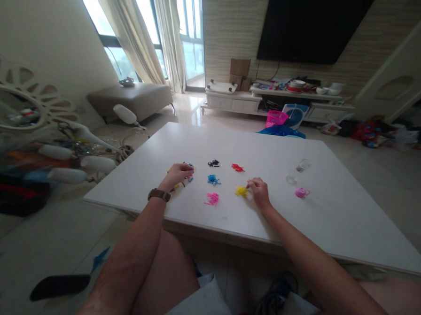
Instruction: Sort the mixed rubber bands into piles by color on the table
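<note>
My left hand (180,174), with a brown watch on its wrist, reaches over a mixed pile of small coloured pieces (189,178) and partly covers it; its fingers are pressed together on something too small to name. Bent fingers of my right hand (258,191) touch the right edge of a yellow pile (240,191). Between the hands lie a black pile (213,163), a blue pile (214,180) and a pink pile (212,199). A red pile (237,168) sits behind the yellow one.
On the right of the white table (334,215) are a small pink object (302,193), a clear round piece (291,179) and a clear container (303,165). Beyond the far edge stands a pink basket (276,118). White lamp shades (97,164) are near the left edge.
</note>
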A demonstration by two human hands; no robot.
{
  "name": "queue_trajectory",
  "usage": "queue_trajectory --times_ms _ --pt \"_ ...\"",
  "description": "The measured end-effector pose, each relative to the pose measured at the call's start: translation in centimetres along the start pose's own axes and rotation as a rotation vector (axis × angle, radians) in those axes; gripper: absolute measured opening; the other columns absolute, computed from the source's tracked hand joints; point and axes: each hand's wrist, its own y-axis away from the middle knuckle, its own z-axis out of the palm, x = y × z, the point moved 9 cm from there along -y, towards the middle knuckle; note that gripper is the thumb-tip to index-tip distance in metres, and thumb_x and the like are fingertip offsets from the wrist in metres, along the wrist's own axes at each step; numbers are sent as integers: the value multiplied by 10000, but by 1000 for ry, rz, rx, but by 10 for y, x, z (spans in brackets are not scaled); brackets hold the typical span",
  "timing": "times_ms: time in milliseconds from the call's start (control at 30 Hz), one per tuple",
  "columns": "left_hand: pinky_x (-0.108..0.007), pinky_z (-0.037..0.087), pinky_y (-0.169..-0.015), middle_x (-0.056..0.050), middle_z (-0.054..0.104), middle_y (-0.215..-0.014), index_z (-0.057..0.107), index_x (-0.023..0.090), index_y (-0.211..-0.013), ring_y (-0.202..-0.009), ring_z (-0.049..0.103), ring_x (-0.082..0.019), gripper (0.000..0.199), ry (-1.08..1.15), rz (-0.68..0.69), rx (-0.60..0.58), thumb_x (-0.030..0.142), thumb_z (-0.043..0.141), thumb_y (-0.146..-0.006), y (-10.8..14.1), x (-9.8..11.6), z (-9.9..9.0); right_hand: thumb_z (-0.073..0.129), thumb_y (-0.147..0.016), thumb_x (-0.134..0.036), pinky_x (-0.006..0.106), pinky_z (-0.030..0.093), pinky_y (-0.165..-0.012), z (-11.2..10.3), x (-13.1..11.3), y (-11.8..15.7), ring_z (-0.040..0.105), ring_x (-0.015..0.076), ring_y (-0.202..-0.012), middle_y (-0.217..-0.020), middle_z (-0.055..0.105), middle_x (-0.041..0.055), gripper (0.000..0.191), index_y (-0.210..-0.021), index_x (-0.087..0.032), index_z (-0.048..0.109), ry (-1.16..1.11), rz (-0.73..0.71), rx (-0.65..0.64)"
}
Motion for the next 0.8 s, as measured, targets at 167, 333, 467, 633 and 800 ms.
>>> queue_trajectory --times_ms 167,333,467,633,800 --pt "-279 509 -743 -91 737 -854 738 121 -891 -778 658 -169 327 118 134 -188 390 733 -704 15 36 64 544 -850 -323 325 387 -698 1 -6 2 499 207 -759 -649 563 21 279 -591 -230 590 96 -55 16" --pt "-286 522 -712 -87 728 -813 731 140 -904 -726 658 -167 262 135 111 -383 351 678 -758 36 47 127 532 -870 -268 353 424 -761 -15 -21 12 504 224 -836 -755 584 36 181 -699 -235 582 183 -139 162" --pt "-283 518 -700 -79 719 -768 731 156 -868 -710 653 -171 204 105 145 -454 322 667 -770 45 53 149 546 -872 -224 402 440 -852 -6 -45 28 535 233 -876 -846 617 51 101 -833 -244 637 218 -244 152" --pt "-283 508 -686 -71 706 -764 718 133 -851 -692 637 -162 232 160 229 -518 346 654 -784 52 65 157 567 -888 -182 415 475 -861 25 -75 47 579 233 -949 -995 664 61 253 -1119 -252 644 162 -383 4" --pt "-258 482 -658 -52 681 -700 715 118 -855 -663 613 -145 213 130 246 -528 306 626 -812 57 70 157 575 -899 -157 376 485 -781 29 -74 50 583 216 -863 -878 670 45 138 -959 -244 664 120 -359 -14"
